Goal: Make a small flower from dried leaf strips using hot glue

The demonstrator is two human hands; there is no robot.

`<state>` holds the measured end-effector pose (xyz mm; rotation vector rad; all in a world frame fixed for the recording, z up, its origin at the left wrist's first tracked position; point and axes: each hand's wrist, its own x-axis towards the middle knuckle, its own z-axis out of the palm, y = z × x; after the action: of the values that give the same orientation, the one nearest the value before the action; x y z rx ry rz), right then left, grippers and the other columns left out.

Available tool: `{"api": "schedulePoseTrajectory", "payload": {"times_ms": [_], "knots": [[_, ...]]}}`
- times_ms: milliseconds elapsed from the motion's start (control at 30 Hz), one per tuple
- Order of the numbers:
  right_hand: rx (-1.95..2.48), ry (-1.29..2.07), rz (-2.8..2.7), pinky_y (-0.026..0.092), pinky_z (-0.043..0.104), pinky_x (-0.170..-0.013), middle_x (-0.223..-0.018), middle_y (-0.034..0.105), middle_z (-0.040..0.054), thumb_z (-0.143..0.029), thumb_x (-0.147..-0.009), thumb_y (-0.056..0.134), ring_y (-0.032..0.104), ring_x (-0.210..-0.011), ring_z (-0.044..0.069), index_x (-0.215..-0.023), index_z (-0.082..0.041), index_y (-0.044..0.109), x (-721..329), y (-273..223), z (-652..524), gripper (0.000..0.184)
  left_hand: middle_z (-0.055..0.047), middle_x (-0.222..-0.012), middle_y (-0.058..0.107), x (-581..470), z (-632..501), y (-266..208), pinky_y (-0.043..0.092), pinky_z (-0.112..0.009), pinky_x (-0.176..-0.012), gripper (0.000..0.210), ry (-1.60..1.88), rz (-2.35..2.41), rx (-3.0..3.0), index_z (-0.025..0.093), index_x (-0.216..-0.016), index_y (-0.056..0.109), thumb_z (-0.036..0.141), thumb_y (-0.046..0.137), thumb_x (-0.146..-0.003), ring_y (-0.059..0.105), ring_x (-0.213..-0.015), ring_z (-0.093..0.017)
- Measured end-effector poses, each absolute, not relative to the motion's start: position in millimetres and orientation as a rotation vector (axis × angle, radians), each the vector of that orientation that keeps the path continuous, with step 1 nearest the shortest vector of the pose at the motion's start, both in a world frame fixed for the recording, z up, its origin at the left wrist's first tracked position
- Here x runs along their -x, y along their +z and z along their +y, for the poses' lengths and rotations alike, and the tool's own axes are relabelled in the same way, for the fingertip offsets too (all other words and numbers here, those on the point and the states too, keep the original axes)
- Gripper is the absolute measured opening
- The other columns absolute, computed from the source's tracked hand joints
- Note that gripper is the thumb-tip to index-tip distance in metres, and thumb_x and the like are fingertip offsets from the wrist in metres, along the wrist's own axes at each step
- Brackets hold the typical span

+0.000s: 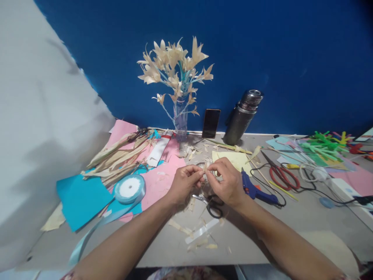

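In the middle of the head view my left hand (186, 182) and my right hand (227, 181) meet with fingertips pinched. Between them is a small pale piece (205, 166), apparently dried husk; the fingers cover most of it. Black-handled scissors (214, 208) lie on the table just below the hands. To the right of my right hand rests a blue glue gun (256, 190). Pale scraps (201, 244) and a white strip (202, 230) are scattered nearer to me. Behind the hands, pale flowers (175, 62) on blue-wrapped stems stand in a clear vase (181, 120).
On the left are a ribbon roll (129, 188), blue paper (84, 198), pink paper (160, 182) and a heap of dried husks (119, 159). A phone (211, 123) and thermos (241, 118) stand against the wall. Red-handled scissors (284, 177), cables and green pipe cleaners (323, 146) lie right.
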<state>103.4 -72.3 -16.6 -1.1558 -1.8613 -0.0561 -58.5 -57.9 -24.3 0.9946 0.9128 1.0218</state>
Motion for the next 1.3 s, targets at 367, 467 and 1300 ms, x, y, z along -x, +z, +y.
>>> {"api": "schedulePoseTrajectory", "payload": {"times_ms": [367,467,1300], "knots": [[1.171,0.023,-1.842,0.044,0.026,-0.060,-0.078,0.062,0.0024,-0.018,-0.088,0.062,0.059,-0.072,0.016,-0.081,-0.021,0.061,-101.7,-18.0,-71.7,0.008,0.005,-0.058,0.050,54.3,-63.4,-25.2,0.034,-0.020,-0.049,0.023,1.037,0.962,-1.170,0.016,-0.075,0.057,0.037,0.067,-0.081,0.046,-0.049,-0.007],[1.188,-0.017,-1.834,0.047,0.027,-0.063,-0.083,0.061,0.0040,-0.018,-0.088,0.061,0.061,-0.075,0.016,-0.082,-0.021,0.063,-101.6,-16.2,-72.0,0.007,0.005,-0.055,0.049,53.8,-64.0,-25.3,0.034,-0.019,-0.048,0.021,1.018,0.969,-1.195,0.017,-0.077,0.057,0.035,0.064,-0.083,0.044,-0.048,-0.007],[1.065,0.086,-1.773,0.047,0.030,-0.064,-0.088,0.065,0.0053,-0.020,-0.090,0.061,0.057,-0.071,0.016,-0.089,-0.021,0.060,-108.8,-3.3,-73.9,0.001,-0.003,-0.063,0.066,68.0,-48.8,-30.7,0.040,-0.019,-0.048,0.030,0.953,0.795,-1.019,0.013,-0.072,0.064,0.034,0.084,-0.069,0.057,-0.049,-0.009]]}}
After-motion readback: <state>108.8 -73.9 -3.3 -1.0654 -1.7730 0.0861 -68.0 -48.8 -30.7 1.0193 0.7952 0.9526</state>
